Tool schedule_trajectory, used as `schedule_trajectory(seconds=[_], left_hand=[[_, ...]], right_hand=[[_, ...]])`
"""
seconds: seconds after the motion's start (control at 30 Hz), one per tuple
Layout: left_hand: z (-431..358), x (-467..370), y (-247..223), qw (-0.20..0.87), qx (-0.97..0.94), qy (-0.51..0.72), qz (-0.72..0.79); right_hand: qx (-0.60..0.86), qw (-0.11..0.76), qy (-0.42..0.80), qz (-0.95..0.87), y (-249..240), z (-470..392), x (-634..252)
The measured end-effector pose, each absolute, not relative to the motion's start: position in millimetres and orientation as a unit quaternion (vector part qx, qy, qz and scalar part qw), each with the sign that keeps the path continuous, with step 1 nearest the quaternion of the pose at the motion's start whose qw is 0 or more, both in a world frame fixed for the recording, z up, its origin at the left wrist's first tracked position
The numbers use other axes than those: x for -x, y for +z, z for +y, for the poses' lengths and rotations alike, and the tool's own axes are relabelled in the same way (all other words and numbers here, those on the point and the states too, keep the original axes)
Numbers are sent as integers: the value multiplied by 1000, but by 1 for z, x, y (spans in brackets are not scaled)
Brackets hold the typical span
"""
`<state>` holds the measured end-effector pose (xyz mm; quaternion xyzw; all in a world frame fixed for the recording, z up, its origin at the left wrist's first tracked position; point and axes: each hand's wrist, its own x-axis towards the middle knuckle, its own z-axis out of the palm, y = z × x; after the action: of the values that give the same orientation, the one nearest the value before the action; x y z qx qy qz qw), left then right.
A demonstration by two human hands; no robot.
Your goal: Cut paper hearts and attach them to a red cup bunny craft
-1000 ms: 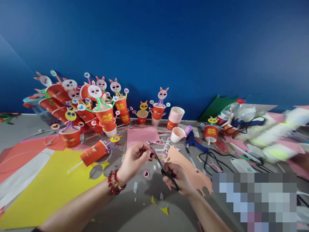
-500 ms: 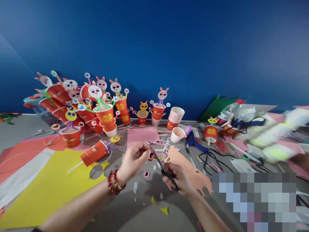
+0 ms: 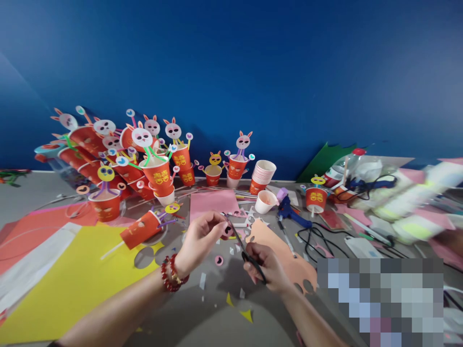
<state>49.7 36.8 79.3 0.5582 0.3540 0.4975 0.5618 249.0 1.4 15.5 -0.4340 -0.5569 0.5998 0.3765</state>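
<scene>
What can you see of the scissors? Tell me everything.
The scissors have black, plastic-looking handles and slim, grey, metallic-looking blades. The right hand grips them by the handles, its fingers hiding part of the loops. They are held over the grey table, blades slanting forward and left to the small pink paper piece pinched by the left hand. Whether the blades touch that piece, and how far they are open, is too small to tell.
</scene>
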Motion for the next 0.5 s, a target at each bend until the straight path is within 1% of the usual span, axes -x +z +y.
schedule_trajectory(seconds=[0.2, 0.5], left_hand=[[31, -54, 78, 577, -573, 474, 339], [31, -59, 71, 584, -548, 497, 334]], right_hand=[[451, 394, 588, -544, 15, 2, -249], [452, 393, 594, -538, 17, 1, -247]])
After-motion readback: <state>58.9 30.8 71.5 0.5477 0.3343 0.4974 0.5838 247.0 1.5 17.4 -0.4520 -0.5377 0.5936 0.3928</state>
